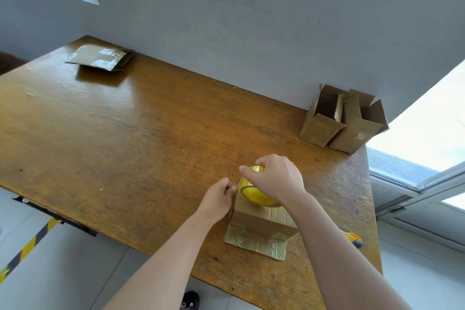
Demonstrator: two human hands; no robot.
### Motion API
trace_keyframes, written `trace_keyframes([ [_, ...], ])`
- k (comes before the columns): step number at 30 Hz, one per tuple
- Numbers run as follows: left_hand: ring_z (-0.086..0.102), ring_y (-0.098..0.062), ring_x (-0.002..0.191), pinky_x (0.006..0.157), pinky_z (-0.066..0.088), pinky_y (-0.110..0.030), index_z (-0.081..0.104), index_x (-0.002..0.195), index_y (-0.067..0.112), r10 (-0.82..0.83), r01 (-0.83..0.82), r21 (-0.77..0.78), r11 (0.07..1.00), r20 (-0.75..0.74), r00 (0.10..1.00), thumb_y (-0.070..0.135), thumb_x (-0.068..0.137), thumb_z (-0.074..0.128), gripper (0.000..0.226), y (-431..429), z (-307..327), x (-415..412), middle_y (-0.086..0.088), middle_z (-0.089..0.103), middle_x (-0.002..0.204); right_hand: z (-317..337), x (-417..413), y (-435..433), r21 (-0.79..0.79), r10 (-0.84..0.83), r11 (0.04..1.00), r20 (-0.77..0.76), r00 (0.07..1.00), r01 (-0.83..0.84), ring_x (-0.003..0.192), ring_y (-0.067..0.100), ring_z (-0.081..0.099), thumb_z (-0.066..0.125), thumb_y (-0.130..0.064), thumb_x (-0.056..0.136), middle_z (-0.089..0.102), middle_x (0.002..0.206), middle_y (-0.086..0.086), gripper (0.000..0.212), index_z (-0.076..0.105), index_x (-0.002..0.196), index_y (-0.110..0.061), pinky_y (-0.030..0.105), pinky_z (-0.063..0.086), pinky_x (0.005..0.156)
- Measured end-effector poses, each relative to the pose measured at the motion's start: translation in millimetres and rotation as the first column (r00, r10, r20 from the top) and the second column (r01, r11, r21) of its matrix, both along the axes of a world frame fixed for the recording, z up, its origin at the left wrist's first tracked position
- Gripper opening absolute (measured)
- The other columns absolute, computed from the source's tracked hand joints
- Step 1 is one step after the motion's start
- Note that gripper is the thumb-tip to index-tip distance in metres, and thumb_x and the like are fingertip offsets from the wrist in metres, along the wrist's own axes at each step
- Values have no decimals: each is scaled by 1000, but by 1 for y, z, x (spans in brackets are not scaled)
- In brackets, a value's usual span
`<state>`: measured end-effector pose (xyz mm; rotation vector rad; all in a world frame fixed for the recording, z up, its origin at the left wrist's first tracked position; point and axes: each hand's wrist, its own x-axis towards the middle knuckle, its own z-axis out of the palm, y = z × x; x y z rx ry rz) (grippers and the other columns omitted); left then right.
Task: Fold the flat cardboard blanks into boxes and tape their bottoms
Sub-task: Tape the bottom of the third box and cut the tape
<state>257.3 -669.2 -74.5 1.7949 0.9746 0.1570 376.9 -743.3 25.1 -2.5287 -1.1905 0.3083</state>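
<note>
A folded cardboard box point(261, 221) stands bottom-up on the wooden table point(141, 138) near its front right, one taped flap lying flat toward me. On top of it my right hand point(276, 178) grips a yellow tape roll point(247, 187). My left hand point(219, 196) sits just left of the roll, fingers pinched together at the roll's edge, apparently on the tape end, which is too small to see. A stack of flat blanks point(100, 56) lies at the table's far left. Two finished boxes point(344, 121) stand open-topped at the far right against the wall.
An orange-and-yellow cutter point(354, 238) peeks out behind my right forearm at the table's right edge. A grey wall point(251, 20) borders the table's far side. A window point(415, 158) is at the right. Black-yellow floor tape point(27, 246) runs at lower left.
</note>
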Motion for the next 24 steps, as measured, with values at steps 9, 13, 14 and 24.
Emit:
trace_keyframes([
  [9, 49, -27, 120, 89, 44, -34, 28, 144, 14, -19, -8, -110, 994, -242, 970, 22, 97, 48, 52, 2, -12, -2, -11, 42, 139, -2, 4, 1, -1, -24, 1000, -55, 998, 24, 59, 10, 50, 57, -62, 83, 46, 58, -14, 43, 72, 94, -23, 22, 30, 45],
  [13, 55, -16, 116, 84, 45, -24, 44, 134, 16, 307, -308, 165, 937, 35, 951, 7, 98, 42, 38, -12, -5, -1, 3, 55, 121, -4, 4, 2, -2, -19, 1000, -69, 997, 19, 59, 14, 49, 58, -61, 83, 43, 55, -13, 35, 67, 77, -27, 22, 29, 45],
  [14, 54, -7, 117, 86, 43, -18, 43, 136, 18, 349, -366, 71, 928, 185, 919, 11, 100, 39, 37, -17, -1, 1, 11, 56, 117, -3, 4, 3, 1, -20, 1000, -64, 998, 20, 56, 14, 48, 58, -60, 83, 41, 52, -12, 37, 56, 63, -30, 22, 27, 44],
  [24, 56, -7, 119, 92, 48, -22, 42, 144, 28, 240, 37, -654, 755, 329, 913, 49, 103, 21, 50, -23, 5, 4, 4, 61, 132, -4, 1, 5, 85, -12, 996, -67, 998, 17, 40, 15, 35, 59, -51, 85, 34, 40, -6, 54, 42, 45, -19, 23, 25, 41],
])
